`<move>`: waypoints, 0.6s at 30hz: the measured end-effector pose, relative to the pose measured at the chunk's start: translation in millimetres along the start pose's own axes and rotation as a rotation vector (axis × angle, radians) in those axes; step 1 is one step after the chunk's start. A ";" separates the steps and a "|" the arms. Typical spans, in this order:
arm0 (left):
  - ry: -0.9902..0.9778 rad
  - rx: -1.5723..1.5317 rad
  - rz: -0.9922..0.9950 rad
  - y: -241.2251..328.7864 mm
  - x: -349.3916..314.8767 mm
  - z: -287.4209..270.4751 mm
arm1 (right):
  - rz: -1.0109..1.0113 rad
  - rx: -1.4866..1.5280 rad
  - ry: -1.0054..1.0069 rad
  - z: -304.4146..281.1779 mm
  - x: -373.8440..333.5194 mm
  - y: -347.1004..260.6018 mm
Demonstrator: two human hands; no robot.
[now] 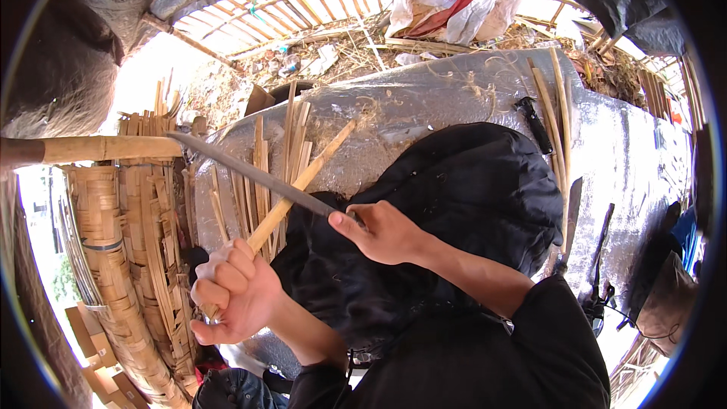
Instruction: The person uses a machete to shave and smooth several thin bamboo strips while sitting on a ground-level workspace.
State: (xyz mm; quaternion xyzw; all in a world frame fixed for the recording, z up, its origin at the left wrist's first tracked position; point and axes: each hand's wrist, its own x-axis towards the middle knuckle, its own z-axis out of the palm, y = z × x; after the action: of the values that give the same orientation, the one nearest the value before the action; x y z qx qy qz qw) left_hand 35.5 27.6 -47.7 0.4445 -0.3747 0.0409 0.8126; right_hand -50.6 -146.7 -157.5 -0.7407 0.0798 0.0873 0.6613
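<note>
A bamboo stick (299, 185) is held in the left hand (238, 295), low and left of centre in the frame. The fingers of that grip are curled tight around the stick's lower end, and the stick rises from the fist up and to the right, its free end reaching the middle of the frame above.

A long knife (250, 174) is held in the right hand (382, 231), just right of centre. That grip is closed about the handle end, which is mostly hidden inside the fist. From the hand the dark blade runs up and to the left, across the stick, so that blade and stick cross just above the left fist; whether the edge bites into the wood cannot be told. The blade's tip ends beside a thick bamboo pole (98, 149) at the left edge.

Black cloth (469, 197) is spread beneath both hands. A silvery sheet (628, 151) covers the surface behind it, scattered with shavings. Bamboo strips (261, 167) are seen behind the stick, and woven bamboo baskets (125, 257) are stacked at the lower left.
</note>
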 end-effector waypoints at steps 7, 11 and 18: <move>-0.171 0.059 0.052 -12.4 4.3 16.3 | -0.026 -0.009 0.037 -13.3 -8.7 -6.9; -0.166 0.029 0.055 -13.0 6.8 5.4 | 0.220 -0.113 0.091 -31.6 19.5 62.2; -0.194 -0.001 0.011 -8.4 10.0 -14.9 | 0.161 -0.172 0.082 -20.5 13.7 77.0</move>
State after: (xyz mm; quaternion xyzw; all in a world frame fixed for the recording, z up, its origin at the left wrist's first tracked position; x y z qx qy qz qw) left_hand 54.6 31.2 -51.9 0.4442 -0.4542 0.0018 0.7722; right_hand -54.8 -175.8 -232.8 -0.7888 0.1581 0.1161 0.5824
